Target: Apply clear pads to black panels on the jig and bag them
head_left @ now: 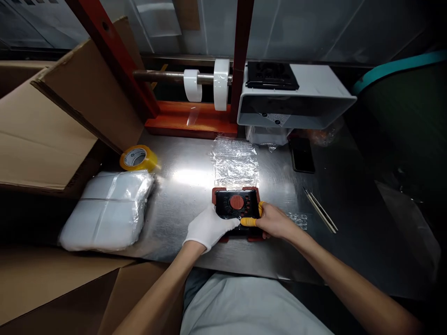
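A black plastic part with a round red centre sits in a red fixture on the steel table. My left hand, in a white glove, grips the part's left near corner. My right hand, bare with yellow finger cots, holds the part's right near edge, its thumb laid along the front. Both hands are closed on the part. Just beyond the fixture lies a clear plastic bag, flat on the table.
A wrapped white bundle and a yellow tape roll lie at the left, with open cardboard boxes beyond. At the back stand a red tape stand with white rolls and a white machine. A phone and thin sticks lie at the right.
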Motion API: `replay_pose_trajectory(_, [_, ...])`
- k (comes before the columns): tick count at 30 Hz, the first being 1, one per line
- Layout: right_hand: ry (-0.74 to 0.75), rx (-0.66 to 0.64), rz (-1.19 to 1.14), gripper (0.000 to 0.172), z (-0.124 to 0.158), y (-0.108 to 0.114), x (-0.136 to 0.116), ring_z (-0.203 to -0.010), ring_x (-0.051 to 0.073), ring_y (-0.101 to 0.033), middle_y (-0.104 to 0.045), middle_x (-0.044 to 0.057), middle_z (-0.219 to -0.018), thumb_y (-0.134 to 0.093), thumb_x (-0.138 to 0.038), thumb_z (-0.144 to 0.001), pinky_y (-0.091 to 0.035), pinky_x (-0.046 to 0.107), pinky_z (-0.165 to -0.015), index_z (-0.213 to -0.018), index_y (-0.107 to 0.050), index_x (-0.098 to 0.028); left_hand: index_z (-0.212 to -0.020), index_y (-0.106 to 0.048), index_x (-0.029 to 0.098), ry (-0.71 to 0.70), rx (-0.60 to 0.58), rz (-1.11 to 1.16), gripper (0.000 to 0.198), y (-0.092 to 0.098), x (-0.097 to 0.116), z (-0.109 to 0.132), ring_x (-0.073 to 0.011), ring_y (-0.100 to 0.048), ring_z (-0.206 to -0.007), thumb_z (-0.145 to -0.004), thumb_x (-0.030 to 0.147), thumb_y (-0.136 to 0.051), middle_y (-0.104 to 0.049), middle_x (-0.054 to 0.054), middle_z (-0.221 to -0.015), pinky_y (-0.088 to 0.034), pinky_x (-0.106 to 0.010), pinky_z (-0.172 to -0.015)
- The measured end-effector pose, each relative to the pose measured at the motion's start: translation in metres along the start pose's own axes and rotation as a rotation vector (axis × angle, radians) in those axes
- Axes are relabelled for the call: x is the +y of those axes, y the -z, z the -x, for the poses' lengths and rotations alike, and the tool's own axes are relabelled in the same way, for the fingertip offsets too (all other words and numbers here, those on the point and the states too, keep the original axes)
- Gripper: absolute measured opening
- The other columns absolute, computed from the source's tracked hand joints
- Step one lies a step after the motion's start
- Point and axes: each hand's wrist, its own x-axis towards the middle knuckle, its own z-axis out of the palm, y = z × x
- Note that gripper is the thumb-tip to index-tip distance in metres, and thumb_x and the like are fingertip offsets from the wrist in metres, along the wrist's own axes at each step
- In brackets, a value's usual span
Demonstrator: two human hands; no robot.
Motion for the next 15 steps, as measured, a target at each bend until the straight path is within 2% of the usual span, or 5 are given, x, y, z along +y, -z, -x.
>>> replay_pose_trajectory(4, [0.002, 0.038, 0.056, 0.051, 0.001, 0.000, -0.003, -0.043, 0.019, -0.061, -0.069, -0.001, -0.066, -0.082, -0.060, -0.066, -0.041, 0.029, -0.045, -0.088, -0.056, -0.022, -0.111, -0.060, 0.027, 0.091, 0.008, -0.019, 0.071, -0.002, 0.004, 0.002, -0.0336, -0.070, -0.092, -0.062, 0.076, -0.072, -0.075, -0.005, -0.101, -0.046, -0.035, -0.070])
replay_pose_trajectory(8, [0.032, 0.068, 0.101, 0.049, 0.007, 0.001, -0.003, -0.052, 0.021, -0.062, -0.067, 0.000, -0.066, -0.080, -0.061, -0.066, -0.040, 0.030, -0.050, -0.082, -0.055, -0.022, -0.111, -0.059, 0.025, 0.147, 0.004, 0.000, 0.078, -0.002, 0.007, 0.005, -0.0340, -0.070, -0.091, -0.057, 0.080, -0.073, -0.074, -0.008, -0.100, -0.046, -0.035, -0.068])
replay_pose_trajectory(12, [0.081, 0.165, 0.200, 0.051, 0.008, -0.004, -0.001, -0.065, 0.023, -0.064, -0.068, 0.003, -0.073, -0.076, -0.063, -0.069, -0.038, 0.029, -0.055, -0.086, -0.055, -0.021, -0.117, -0.061, 0.022, 0.102, 0.010, 0.040, 0.080, -0.001, 0.006, 0.001, -0.0362, -0.069, -0.098, -0.057, 0.071, -0.079, -0.074, -0.012, -0.106, -0.048, -0.035, -0.073])
replay_pose_trajectory(15, [0.041, 0.170, 0.170, 0.051, 0.006, -0.010, 0.002, -0.062, 0.021, -0.064, -0.069, 0.003, -0.075, -0.076, -0.060, -0.070, -0.039, 0.028, -0.054, -0.091, -0.054, -0.020, -0.114, -0.065, 0.019, 0.038, 0.020, 0.103, 0.074, -0.001, 0.003, 0.000, -0.0340, -0.070, -0.095, -0.057, 0.063, -0.083, -0.075, -0.013, -0.104, -0.050, -0.033, -0.073])
